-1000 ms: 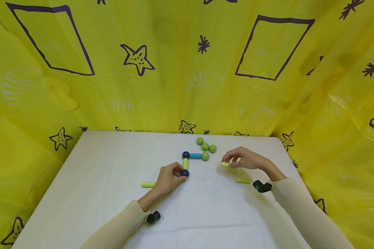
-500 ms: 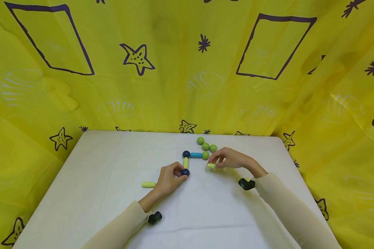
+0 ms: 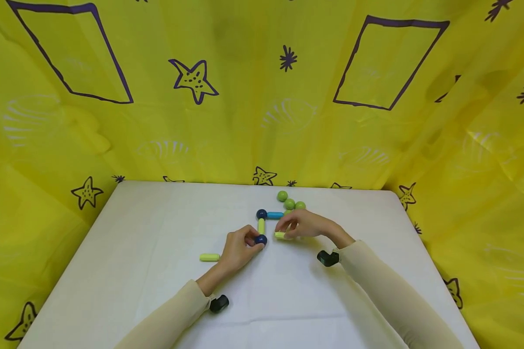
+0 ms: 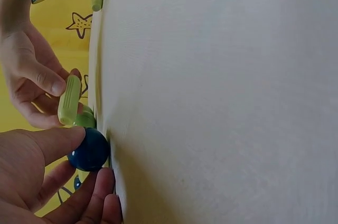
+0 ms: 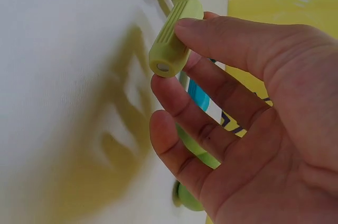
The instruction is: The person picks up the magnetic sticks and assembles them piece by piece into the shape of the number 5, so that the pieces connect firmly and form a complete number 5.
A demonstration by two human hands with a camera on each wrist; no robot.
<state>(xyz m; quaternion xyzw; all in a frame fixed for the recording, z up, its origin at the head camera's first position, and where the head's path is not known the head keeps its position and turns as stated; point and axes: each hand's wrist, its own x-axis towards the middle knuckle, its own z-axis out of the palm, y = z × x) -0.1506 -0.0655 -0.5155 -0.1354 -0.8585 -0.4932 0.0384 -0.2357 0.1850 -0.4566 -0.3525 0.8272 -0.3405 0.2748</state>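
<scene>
One lime rod (image 3: pixel 280 235) below frame centre, at left edge of right hand (image 3: pixel 305 224), pinched thumb-to-fingers; left hand (image 3: pixel 237 248) grips navy ball (image 3: pixel 261 240) nearby.

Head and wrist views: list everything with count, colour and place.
Table: one, white, beneath the pieces
Dark balls: two, navy, joined by a light rod
Light balls: four, green, near the table's far edge, one partly behind right hand
Dark rod: one, blue, right of the farther dark ball
Light rods: four, yellow-green, between dark balls, in right hand, one near left wrist, one near right
Backdrop: one, patterned yellow, around the table
Wrist cameras: two, black, one per wrist
Sleeves: two, cream, one per arm
Hands: two, bare, left gripping a dark ball, right a light rod
</scene>
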